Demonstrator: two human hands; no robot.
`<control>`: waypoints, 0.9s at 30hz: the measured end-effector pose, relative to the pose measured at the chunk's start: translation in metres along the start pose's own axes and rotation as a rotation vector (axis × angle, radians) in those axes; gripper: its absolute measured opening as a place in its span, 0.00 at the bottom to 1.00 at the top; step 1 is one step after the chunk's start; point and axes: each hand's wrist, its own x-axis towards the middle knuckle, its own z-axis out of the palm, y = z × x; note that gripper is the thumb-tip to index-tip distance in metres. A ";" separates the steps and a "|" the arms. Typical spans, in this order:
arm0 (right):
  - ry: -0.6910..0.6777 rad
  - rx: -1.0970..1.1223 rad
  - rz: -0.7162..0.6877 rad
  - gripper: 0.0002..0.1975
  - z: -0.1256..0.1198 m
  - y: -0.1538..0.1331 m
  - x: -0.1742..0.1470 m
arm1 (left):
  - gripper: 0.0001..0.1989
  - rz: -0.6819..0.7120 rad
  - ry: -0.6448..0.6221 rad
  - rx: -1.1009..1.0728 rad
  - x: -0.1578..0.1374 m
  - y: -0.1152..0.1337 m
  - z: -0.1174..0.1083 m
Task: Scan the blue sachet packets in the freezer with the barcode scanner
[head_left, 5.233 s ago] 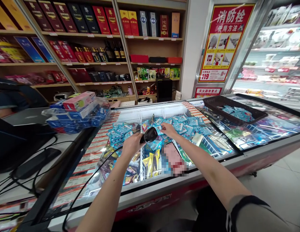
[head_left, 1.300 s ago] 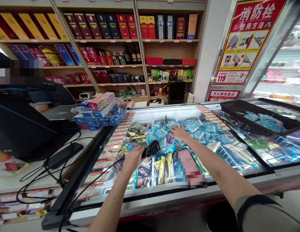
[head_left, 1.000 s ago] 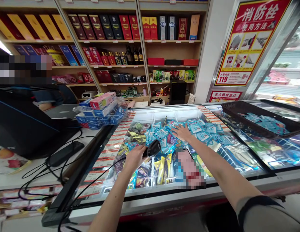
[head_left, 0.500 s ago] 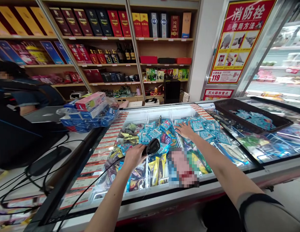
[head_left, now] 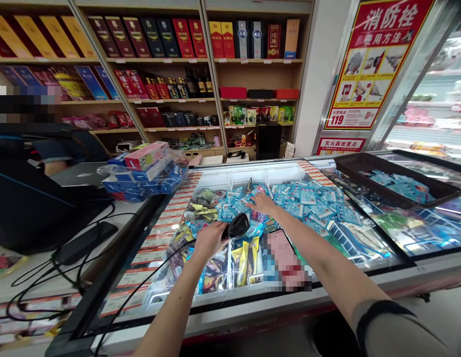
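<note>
My left hand (head_left: pixel 211 238) is wrapped round a black barcode scanner (head_left: pixel 238 226), whose cord trails down to the lower left. Just beyond the scanner lies a group of small light-blue packets (head_left: pixel 232 204). My right hand (head_left: pixel 262 204) is over the right edge of this group, fingers apart, with nothing visible in it; whether it touches a packet I cannot tell. A wider spread of similar blue packets (head_left: pixel 308 198) lies to its right. Below my right forearm rests a phone (head_left: pixel 284 255) with a pink screen, partly blurred out.
Everything lies over a glass-topped freezer (head_left: pixel 121 300) holding wrapped ice creams (head_left: pixel 245 263). A dark tray (head_left: pixel 444 191) with more blue packets stands at right. Left are a stack of boxes in plastic (head_left: pixel 146 176), tangled cables (head_left: pixel 80 270) and a person's arm (head_left: pixel 55 167). Shelves stand behind.
My right hand has moved left, from the edge of the right-hand packets to the group near the scanner. My left hand still holds the scanner. The view has shifted slightly.
</note>
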 end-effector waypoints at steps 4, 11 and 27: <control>0.011 0.016 0.127 0.32 0.011 -0.011 0.007 | 0.16 -0.016 -0.017 -0.009 -0.001 0.001 -0.004; 0.178 0.393 0.225 0.27 0.025 0.008 0.006 | 0.15 0.012 0.003 -0.029 0.002 -0.002 0.003; 0.281 1.207 0.309 0.11 0.027 0.038 -0.038 | 0.16 -0.085 0.045 -0.111 0.027 0.036 -0.014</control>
